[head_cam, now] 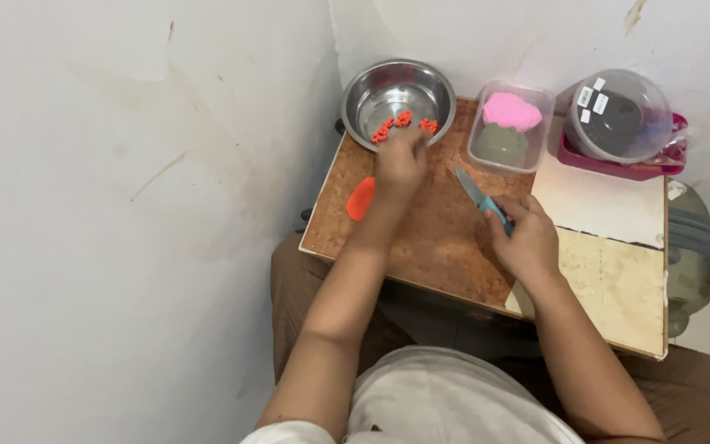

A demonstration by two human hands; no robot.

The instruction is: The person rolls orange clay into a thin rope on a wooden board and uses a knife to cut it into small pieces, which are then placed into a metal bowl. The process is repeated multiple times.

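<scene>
Left hand (400,160) stretched forward over the near rim of the steel bowl (398,100), fingers bunched at the small orange pieces (403,123) lying inside; whether anything is pinched between the fingertips, impossible to tell. Right hand (526,238) closed around the teal handle of a small knife (478,197), blade angled up and left across the worktop (437,230), point aimed toward the left forearm. Hands well apart. Likely trouble: a careless draw back of the left arm meeting that bare blade; a nudge on the light, round-bottomed bowl sliding it off the far edge of the board; soft pieces squashed or stuck together under pressure. Orange slab (361,199) flat and smooth like dough or clay, lying at the left edge of the worktop, near enough to the rim to be swept off by the wrist. Worktop mottled brown like cork, pale and worn on the right part. Clear lidless tub (509,127) with a pink lump over a grey-green one just right of the bowl; round clear lidded container (618,115) resting in a pink tray (618,168) at the far right corner.
</scene>
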